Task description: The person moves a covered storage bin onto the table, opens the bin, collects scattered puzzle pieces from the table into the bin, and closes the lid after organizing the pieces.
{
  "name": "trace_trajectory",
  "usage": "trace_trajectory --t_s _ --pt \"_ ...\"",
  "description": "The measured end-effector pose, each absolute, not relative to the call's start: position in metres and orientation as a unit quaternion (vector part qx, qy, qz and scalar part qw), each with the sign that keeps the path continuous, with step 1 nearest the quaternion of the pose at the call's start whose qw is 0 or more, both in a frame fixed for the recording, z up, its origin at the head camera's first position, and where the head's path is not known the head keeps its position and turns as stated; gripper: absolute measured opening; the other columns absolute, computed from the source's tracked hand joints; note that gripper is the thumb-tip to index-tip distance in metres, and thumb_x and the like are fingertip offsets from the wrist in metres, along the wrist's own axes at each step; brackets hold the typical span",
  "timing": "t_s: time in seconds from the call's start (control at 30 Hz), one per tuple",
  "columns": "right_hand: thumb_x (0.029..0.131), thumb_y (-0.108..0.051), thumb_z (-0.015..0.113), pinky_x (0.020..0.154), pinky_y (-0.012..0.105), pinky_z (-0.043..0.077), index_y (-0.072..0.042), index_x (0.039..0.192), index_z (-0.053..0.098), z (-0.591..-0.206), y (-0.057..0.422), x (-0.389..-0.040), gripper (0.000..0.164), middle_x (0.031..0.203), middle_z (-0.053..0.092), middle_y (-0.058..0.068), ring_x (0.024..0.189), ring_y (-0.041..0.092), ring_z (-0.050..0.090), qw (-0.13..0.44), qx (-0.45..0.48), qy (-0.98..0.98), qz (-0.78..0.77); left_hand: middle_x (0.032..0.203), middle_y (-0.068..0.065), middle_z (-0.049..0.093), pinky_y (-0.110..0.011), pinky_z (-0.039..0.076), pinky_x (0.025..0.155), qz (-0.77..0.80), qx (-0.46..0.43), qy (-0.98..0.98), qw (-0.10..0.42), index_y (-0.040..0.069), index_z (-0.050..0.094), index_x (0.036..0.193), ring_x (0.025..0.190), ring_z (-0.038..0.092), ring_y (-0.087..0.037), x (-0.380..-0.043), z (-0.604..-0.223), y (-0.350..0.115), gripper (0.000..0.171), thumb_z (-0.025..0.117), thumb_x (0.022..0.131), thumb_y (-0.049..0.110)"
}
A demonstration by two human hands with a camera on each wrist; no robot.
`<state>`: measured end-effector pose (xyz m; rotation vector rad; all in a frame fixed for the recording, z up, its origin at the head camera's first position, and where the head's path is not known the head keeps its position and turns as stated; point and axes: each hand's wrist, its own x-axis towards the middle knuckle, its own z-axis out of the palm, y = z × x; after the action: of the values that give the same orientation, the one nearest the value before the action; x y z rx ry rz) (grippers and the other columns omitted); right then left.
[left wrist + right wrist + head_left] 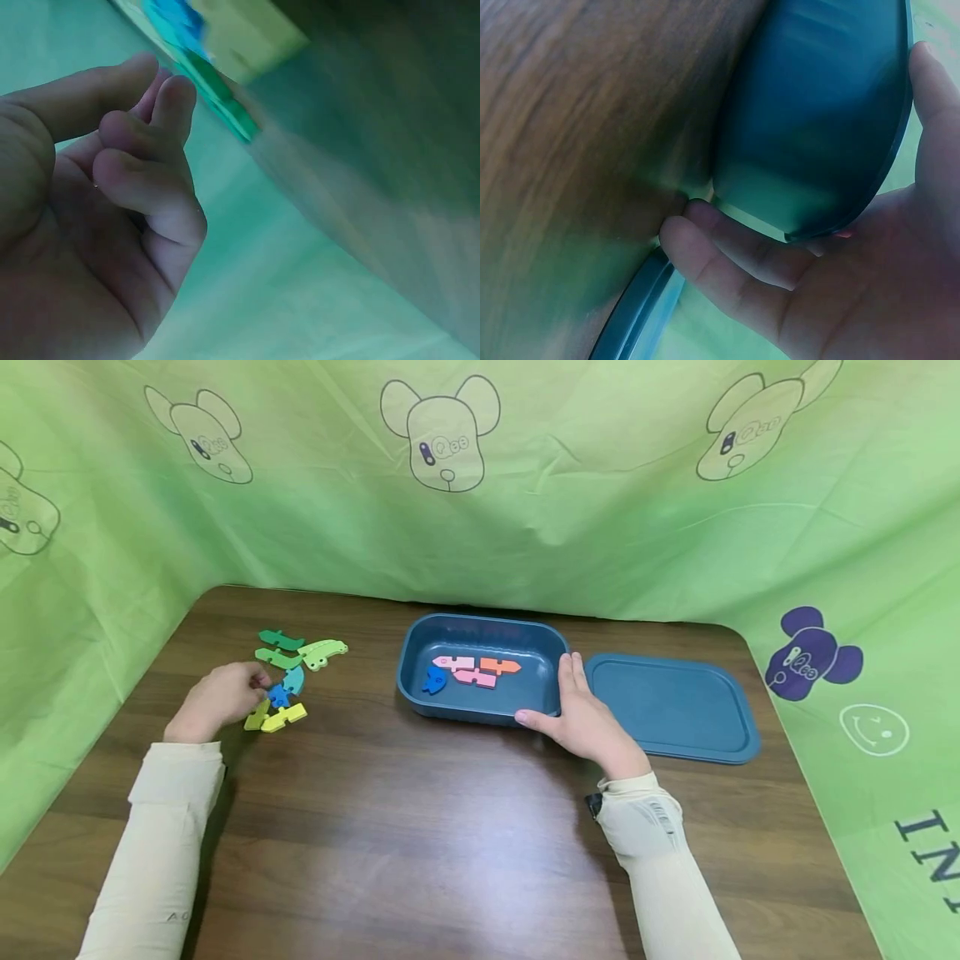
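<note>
L grip (217, 702) nr blue pc (280, 696), hold unclear; R grip (588, 720) unclenched on box (465, 714) edge, tabletop (360, 802) btwn.

The box (483, 702) under the right hand (588, 718) looks like smooth plastic, its floor glossy; the lid (678, 706) beside that hand seems duller plastic. The pieces (285, 718) at the left hand (223, 695) appear smooth and matt. Beneath both, the table (420, 827) shows shiny wood grain; beyond hangs creased cloth (592, 468).
</note>
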<state>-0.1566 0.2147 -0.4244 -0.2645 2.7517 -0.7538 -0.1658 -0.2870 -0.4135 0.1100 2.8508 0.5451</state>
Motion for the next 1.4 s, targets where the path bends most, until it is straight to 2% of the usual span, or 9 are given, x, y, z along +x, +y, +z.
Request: trace_trajectory --t_s 0.13,0.27,0.4,0.67,0.9,1.0,1.17,1.4 --pt "0.09 -0.067 0.062 0.116 0.057 0.02 -0.002 0.157 -0.014 -0.423 0.214 -0.157 0.12 0.164 -0.021 0.016 0.151 0.041 0.002 0.137 -0.092 0.951 -0.261 0.094 -0.015 0.064 -0.049 0.046 0.071 0.181 0.031 0.973 0.137 0.0 0.063 0.1 0.084 0.057 -0.033 -0.158 -0.417 -0.302 0.013 0.059 0.096 0.012" --pt "0.09 -0.067 0.062 0.115 0.057 0.021 -0.001 0.158 -0.013 -0.422 0.214 -0.157 0.12 0.164 -0.02 0.018 0.15 0.043 0.005 0.136 -0.093 0.951 -0.262 0.089 -0.011 0.061 -0.046 0.044 0.068 0.184 0.025 0.969 0.162 0.002 0.061 0.096 0.078 0.054 -0.03 -0.154 -0.418 -0.306 0.019 0.064 0.097 0.02" --pt "0.091 -0.063 0.063 0.115 0.058 0.02 -0.001 0.157 -0.013 -0.423 0.213 -0.156 0.118 0.164 -0.018 0.019 0.15 0.044 0.006 0.138 -0.091 0.951 -0.262 0.091 -0.014 0.062 -0.047 0.045 0.07 0.185 0.021 0.968 0.167 0.001 0.06 0.098 0.08 0.055 -0.032 -0.154 -0.42 -0.307 0.024 0.068 0.096 0.023" --pt "0.091 -0.063 0.063 0.114 0.059 0.022 -0.002 0.158 -0.013 -0.423 0.213 -0.155 0.118 0.165 -0.017 0.019 0.149 0.044 0.008 0.138 -0.087 0.95 -0.265 0.101 -0.021 0.065 -0.056 0.046 0.077 0.191 0.022 0.968 0.159 -0.006 0.06 0.109 0.091 0.06 -0.039 -0.152 -0.424 -0.316 0.023 0.067 0.094 0.011" --pt "0.091 -0.063 0.063 0.115 0.058 0.021 -0.003 0.158 -0.013 -0.422 0.214 -0.155 0.118 0.165 -0.018 0.018 0.15 0.043 0.006 0.139 -0.086 0.95 -0.266 0.11 -0.03 0.063 -0.061 0.046 0.083 0.182 0.04 0.969 0.164 -0.011 0.053 0.123 0.101 0.059 -0.047 -0.146 -0.424 -0.325 0.042 0.066 0.096 0.019" --pt "0.091 -0.064 0.063 0.115 0.058 0.022 -0.003 0.158 -0.013 -0.424 0.214 -0.155 0.118 0.165 -0.018 0.018 0.15 0.043 0.007 0.14 -0.085 0.95 -0.267 0.107 -0.028 0.062 -0.061 0.045 0.083 0.174 0.035 0.969 0.173 -0.011 0.053 0.12 0.098 0.057 -0.046 -0.144 -0.424 -0.327 0.043 0.069 0.093 0.018" --pt "0.091 -0.064 0.063 0.115 0.057 0.022 -0.003 0.158 -0.012 -0.423 0.214 -0.155 0.119 0.165 -0.017 0.018 0.15 0.044 0.008 0.137 -0.086 0.95 -0.268 0.097 -0.022 0.062 -0.057 0.046 0.078 0.167 0.024 0.971 0.168 -0.01 0.055 0.111 0.087 0.056 -0.039 -0.143 -0.424 -0.325 0.032 0.067 0.093 0.014" --pt "0.09 -0.065 0.063 0.115 0.057 0.022 -0.001 0.158 -0.011 -0.423 0.214 -0.154 0.119 0.165 -0.016 0.019 0.15 0.044 0.008 0.136 -0.086 0.95 -0.267 0.097 -0.024 0.062 -0.054 0.047 0.075 0.164 0.019 0.972 0.166 -0.012 0.058 0.105 0.084 0.055 -0.038 -0.143 -0.424 -0.326 0.029 0.067 0.092 0.012"
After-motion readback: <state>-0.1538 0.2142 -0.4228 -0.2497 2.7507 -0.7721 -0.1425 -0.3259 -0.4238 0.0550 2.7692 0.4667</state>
